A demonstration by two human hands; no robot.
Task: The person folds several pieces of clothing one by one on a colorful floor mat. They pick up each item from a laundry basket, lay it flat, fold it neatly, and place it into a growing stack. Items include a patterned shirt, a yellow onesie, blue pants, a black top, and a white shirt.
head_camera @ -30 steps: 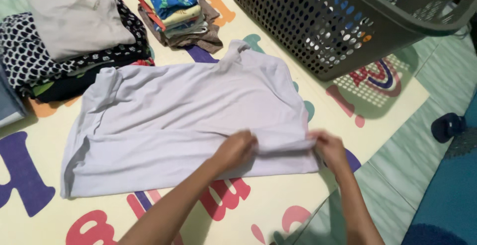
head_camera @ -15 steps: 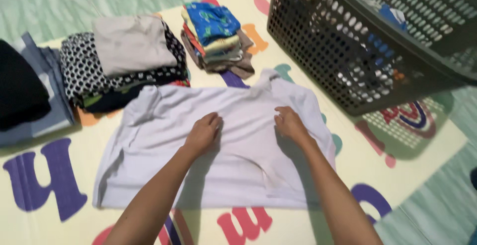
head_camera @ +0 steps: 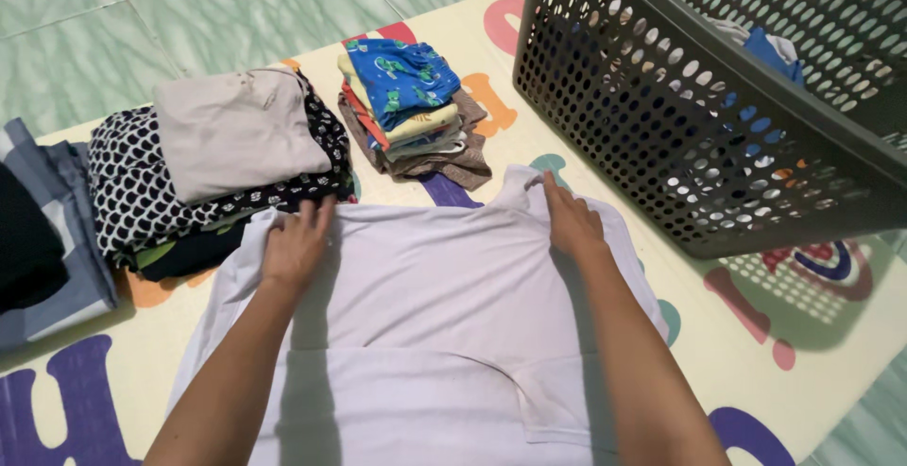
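Across the far edge of the white shirt [head_camera: 425,287], left hand [head_camera: 295,244] and right hand [head_camera: 570,222] press flat, well apart, its long axis running left-right

A home floor: alphabet play mat [head_camera: 831,334], green tiles [head_camera: 189,13], folded clothes [head_camera: 236,135], laundry basket [head_camera: 699,135].

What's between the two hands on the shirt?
Head view: only bare white shirt fabric lies between the left hand and right hand; both press flat on it.

Folded clothes piles [head_camera: 227,159] and dark laundry basket [head_camera: 699,117] close beyond, bare mat [head_camera: 746,334] rightward.
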